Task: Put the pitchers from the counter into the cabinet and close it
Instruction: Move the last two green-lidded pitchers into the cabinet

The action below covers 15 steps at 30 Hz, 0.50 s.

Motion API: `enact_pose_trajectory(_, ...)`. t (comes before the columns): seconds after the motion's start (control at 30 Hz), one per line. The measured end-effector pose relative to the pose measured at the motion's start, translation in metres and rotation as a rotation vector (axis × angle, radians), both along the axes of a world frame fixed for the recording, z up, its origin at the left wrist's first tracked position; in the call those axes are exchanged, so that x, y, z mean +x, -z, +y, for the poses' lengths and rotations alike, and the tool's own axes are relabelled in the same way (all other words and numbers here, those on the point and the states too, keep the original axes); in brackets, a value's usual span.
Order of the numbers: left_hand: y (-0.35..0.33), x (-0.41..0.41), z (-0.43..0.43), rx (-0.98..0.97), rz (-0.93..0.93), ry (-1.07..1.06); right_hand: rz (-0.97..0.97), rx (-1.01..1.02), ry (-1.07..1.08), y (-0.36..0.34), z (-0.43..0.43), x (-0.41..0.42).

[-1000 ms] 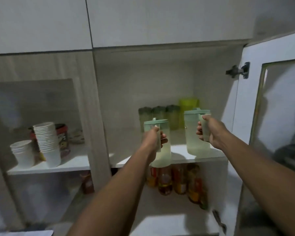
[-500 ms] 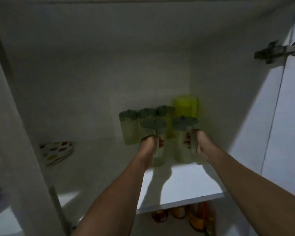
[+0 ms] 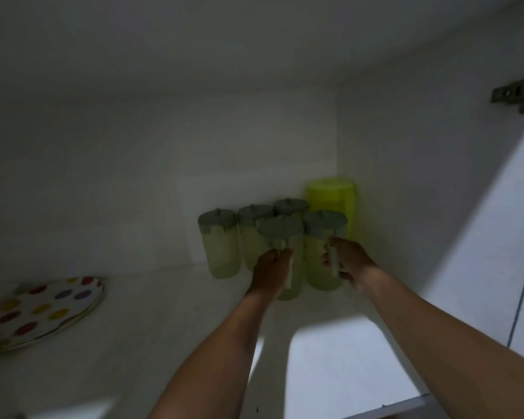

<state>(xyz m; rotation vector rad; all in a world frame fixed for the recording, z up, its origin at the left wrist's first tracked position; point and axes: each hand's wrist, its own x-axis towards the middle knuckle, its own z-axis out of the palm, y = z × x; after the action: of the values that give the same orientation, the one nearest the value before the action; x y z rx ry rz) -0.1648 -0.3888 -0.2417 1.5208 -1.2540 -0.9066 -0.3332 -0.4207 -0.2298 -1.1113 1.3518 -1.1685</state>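
Both arms reach deep into the open cabinet. My left hand (image 3: pixel 272 272) grips the handle of a pale green pitcher with a grey-green lid (image 3: pixel 285 237), which stands on the white shelf (image 3: pixel 170 306). My right hand (image 3: pixel 350 263) grips the handle of a second, matching pitcher (image 3: pixel 318 252) just to its right. Behind them three more pitchers of the same kind (image 3: pixel 220 246) stand in a row against the back wall. A taller bright yellow-green container (image 3: pixel 335 195) fills the back right corner.
A polka-dot plate (image 3: pixel 40 313) lies on the shelf at the far left. The cabinet's right side wall (image 3: pixel 406 192) is close beside my right hand, with a metal hinge (image 3: pixel 518 92) at the upper right. The open door (image 3: pixel 521 267) stands at the right edge.
Both hands carried their pitchers from the shelf's front edge to the back, beside the row of pitchers. The view moved closer into the cabinet.
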Motion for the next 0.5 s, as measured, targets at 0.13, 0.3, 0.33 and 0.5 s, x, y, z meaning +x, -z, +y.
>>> enact_pose_trajectory(0.13,-0.006,-0.002,0.029,-0.007,-0.147,-0.067,0.295,-0.06,0.105,-0.003,0.007,-0.012)
enact_pose_trajectory(0.3,-0.001,-0.01,0.08,-0.145,-0.169,-0.122,0.337,-0.155,0.129,-0.007,0.053,-0.04)
enact_pose_trajectory(0.33,-0.001,-0.014,0.096,-0.163,-0.166,-0.127,0.333,-0.165,0.12,-0.008,0.067,-0.046)
enact_pose_trajectory(0.5,-0.01,-0.05,0.175,-0.148,-0.196,-0.126,0.322,-0.222,0.024,-0.009,0.143,-0.078)
